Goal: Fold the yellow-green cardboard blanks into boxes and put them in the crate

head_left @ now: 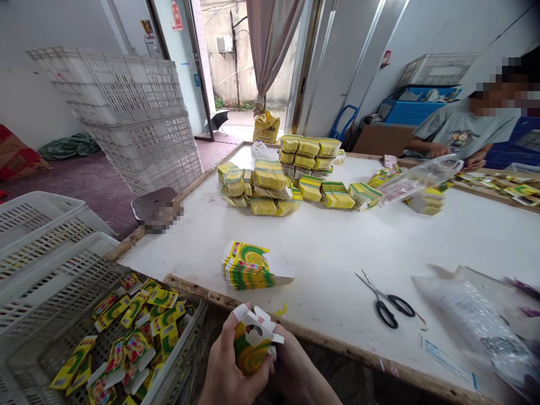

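Note:
My left hand (236,365) is closed around a small yellow and green cardboard box (253,353), close to the table's front edge. White flaps stand up at the box's top end, and one panel has a round cutout. Against the box's right side, my right hand (291,360) also grips it, its fingertips mostly hidden. Just beyond my hands, a stack of flat cartons (248,267) in the same print lies fanned on the white table (329,253).
Left of me, a white plastic crate (169,360) holds several folded boxes. Bundled cartons (270,174) are piled farther back. Black-handled scissors (386,301) and a clear plastic bag (476,320) lie at right. Another person (459,124) handles a plastic bag across the table.

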`<move>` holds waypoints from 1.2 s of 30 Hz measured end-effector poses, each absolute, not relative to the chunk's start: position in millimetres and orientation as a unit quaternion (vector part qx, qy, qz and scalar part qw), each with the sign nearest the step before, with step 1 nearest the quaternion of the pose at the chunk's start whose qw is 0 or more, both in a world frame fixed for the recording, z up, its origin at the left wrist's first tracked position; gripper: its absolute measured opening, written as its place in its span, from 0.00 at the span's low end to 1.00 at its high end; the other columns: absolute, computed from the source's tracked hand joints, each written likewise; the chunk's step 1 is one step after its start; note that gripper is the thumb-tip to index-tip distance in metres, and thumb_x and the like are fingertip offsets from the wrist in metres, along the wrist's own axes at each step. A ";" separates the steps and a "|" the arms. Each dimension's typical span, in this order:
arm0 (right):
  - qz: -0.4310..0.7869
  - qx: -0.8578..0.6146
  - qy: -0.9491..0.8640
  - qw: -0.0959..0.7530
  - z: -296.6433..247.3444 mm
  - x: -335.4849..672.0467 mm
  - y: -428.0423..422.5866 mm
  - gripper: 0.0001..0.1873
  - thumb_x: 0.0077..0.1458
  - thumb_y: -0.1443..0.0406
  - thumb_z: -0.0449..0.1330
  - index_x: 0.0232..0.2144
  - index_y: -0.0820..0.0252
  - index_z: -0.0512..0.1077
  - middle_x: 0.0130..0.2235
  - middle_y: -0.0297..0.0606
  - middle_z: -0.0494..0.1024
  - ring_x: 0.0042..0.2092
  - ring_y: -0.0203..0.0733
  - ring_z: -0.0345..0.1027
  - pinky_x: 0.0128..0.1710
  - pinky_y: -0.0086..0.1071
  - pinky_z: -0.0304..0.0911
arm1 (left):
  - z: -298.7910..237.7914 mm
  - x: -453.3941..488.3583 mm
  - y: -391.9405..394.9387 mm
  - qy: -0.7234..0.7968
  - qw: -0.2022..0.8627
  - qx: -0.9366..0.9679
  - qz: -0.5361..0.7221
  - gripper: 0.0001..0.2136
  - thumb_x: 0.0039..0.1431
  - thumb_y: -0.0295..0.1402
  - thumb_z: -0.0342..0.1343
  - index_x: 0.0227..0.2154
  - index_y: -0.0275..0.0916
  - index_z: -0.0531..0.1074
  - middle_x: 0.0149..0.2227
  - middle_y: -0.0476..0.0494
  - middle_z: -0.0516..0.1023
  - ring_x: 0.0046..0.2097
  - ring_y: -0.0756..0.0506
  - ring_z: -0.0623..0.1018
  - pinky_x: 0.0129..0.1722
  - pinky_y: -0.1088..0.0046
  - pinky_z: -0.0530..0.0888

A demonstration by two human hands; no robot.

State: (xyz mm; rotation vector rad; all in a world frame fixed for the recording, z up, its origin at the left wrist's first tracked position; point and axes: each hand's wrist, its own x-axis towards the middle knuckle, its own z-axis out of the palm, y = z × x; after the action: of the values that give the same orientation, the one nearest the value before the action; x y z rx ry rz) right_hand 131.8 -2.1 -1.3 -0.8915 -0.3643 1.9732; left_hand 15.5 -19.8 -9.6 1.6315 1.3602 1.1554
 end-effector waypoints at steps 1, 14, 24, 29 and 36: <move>0.806 -0.347 -0.125 0.462 -3.6 129.7 -4.5 0.23 0.44 0.48 0.67 0.21 0.63 0.70 0.18 0.27 0.63 0.17 0.27 0.48 0.16 0.21 0.45 | -10.1 14.4 -19.2 0.525 0.356 0.632 0.446 0.28 0.50 0.35 0.58 0.55 0.44 0.58 0.48 0.42 0.78 0.51 0.40 0.78 0.48 0.66 0.76; 0.667 -0.443 -0.349 0.488 8.6 150.0 8.9 0.19 0.39 0.55 0.72 0.24 0.60 0.69 0.23 0.30 0.69 0.26 0.35 0.61 0.27 0.28 0.57 | -3.5 16.8 -13.3 0.473 0.317 0.721 0.396 0.23 0.46 0.30 0.55 0.47 0.46 0.58 0.34 0.52 0.76 0.31 0.47 0.78 0.31 0.74 0.73; 0.519 -0.475 -0.575 0.416 2.6 150.8 -5.8 0.28 0.54 0.63 0.58 0.57 0.59 0.63 0.55 0.47 0.71 0.56 0.51 0.65 0.58 0.44 0.58 | -17.7 8.8 -3.1 0.510 0.371 0.720 0.290 0.30 0.50 0.31 0.54 0.56 0.40 0.50 0.49 0.35 0.76 0.46 0.39 0.79 0.44 0.62 0.76; 0.436 -0.436 -0.692 0.375 -9.8 148.4 -14.5 0.36 0.55 0.75 0.50 0.65 0.57 0.54 0.67 0.45 0.56 0.68 0.47 0.46 0.65 0.44 0.48 | -21.9 7.5 3.3 0.508 0.351 0.737 0.277 0.29 0.54 0.32 0.54 0.56 0.40 0.49 0.54 0.28 0.72 0.51 0.37 0.77 0.47 0.59 0.76; 0.368 -0.469 -0.714 0.368 -13.6 166.5 -4.8 0.33 0.60 0.73 0.49 0.66 0.56 0.51 0.68 0.49 0.51 0.69 0.48 0.43 0.64 0.47 0.50 | -11.4 -5.9 3.3 0.554 0.289 0.726 0.287 0.24 0.48 0.27 0.56 0.50 0.41 0.59 0.48 0.38 0.75 0.49 0.38 0.77 0.47 0.58 0.75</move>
State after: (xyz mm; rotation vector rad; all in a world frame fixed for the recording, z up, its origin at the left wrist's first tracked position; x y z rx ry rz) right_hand 166.5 -4.8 -13.6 -1.2037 -1.8332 0.9460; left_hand -5.9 3.3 -11.4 1.9373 1.4796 0.7647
